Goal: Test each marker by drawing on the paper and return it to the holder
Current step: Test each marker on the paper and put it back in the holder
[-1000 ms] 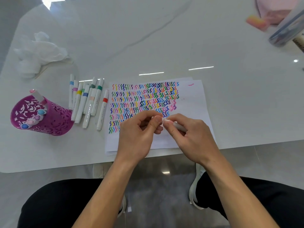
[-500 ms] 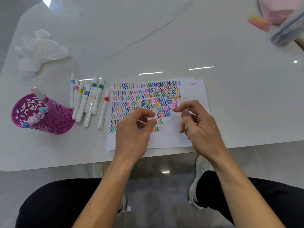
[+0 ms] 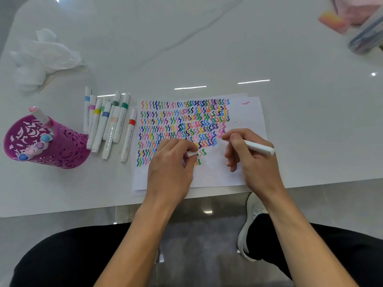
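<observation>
- Paper point(image 3: 251, 119) lies unmoved under both hands.
- Right hand point(image 3: 255, 162), joined to the left a second ago, has swung right and grips the marker point(image 3: 259, 148), with its tip end down beside the pink squiggles point(image 3: 221, 132).
- Left hand point(image 3: 172, 164) stays low and pinches the cap point(image 3: 191, 153).

A white, glossy marble-look tabletop point(image 3: 228, 48) fills most of the view, crossed by a faint grey vein point(image 3: 199, 27) running diagonally. Two strip-light reflections point(image 3: 190, 87) and a small bright spot point(image 3: 373, 74) shine on it. Below its near edge lies a polished grey floor point(image 3: 62, 222) that mirrors another lamp point(image 3: 207, 212).
</observation>
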Demonstrator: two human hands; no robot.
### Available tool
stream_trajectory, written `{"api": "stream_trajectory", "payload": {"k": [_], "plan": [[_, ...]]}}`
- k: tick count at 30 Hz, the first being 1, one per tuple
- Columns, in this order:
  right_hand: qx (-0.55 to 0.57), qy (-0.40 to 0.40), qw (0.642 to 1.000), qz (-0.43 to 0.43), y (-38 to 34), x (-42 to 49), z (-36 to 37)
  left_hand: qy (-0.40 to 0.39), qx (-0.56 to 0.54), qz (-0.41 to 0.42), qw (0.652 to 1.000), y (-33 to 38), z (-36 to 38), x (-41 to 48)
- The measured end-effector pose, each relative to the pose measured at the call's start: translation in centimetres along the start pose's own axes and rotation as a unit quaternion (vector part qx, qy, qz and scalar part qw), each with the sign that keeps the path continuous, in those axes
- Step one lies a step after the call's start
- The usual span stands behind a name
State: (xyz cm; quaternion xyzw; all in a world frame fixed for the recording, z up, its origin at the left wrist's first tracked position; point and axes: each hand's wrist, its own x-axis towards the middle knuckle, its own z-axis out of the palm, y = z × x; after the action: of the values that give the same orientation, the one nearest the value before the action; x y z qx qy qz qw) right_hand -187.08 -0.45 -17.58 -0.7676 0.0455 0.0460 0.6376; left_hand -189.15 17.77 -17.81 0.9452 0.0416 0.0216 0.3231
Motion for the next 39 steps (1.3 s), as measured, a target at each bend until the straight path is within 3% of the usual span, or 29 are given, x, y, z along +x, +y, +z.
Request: {"api": "stream_trajectory", "payload": {"k": [39], "plan": [[-0.078,0.087,0.993,0.017,1.8,0.8,0.8,-0.004,-0.025,-0.036,0.999,-0.2,0.2,0.3]]}}
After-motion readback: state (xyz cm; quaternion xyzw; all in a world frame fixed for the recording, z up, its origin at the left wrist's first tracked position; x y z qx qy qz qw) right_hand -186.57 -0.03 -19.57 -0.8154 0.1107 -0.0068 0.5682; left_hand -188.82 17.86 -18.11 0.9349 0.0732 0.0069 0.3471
